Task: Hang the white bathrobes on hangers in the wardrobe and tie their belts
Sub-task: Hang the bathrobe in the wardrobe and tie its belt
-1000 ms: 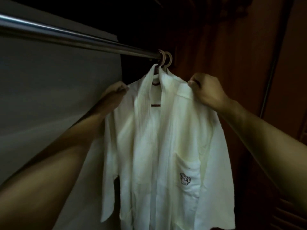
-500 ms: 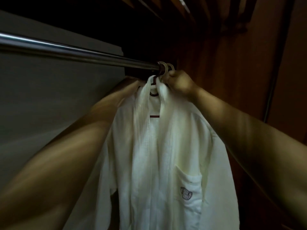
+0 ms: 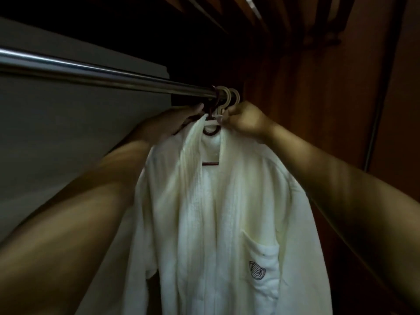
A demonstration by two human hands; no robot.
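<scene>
Looking up and forward from the head camera, the only view. Seeing the white bathrobe [image 3: 227, 212] hanging in the wardrobe [image 3: 284, 110], draped over a dark hanger [image 3: 210, 132] hooked on the metal rail [image 3: 102, 73], lapels lying loose, pocket [image 3: 261, 264] with a stitched emblem facing out on the right.

Finding the right hand [image 3: 246, 121] up at the collar [image 3: 197, 133], fingers curled tight and pinching the neck of a pale hanger [image 3: 223, 103] just beside the dark one. Finding the left hand [image 3: 168, 125] reaching in at the other side of the collar, touching the cloth under the rail (too blurred for telling whether gripping or merely pressing).

Judging the step as settling the robe and sorting the hangers crowded at the rail's end, with hanging near done and belt-tying not yet begun; spotting no belt anywhere in frame. Expecting the next move to be calling for letting go up top, dropping both hands to waist level, hunting out both belt ends and closing the front before knotting. Judging the cloth soft and thick, likely slipping off a shoulder under any sideways tug.

Noting the dim surroundings: reddish wooden side wall [image 3: 341, 64] on the right, flat grey panel [image 3: 68, 144] behind the rail on the left, slatted wood overhead
</scene>
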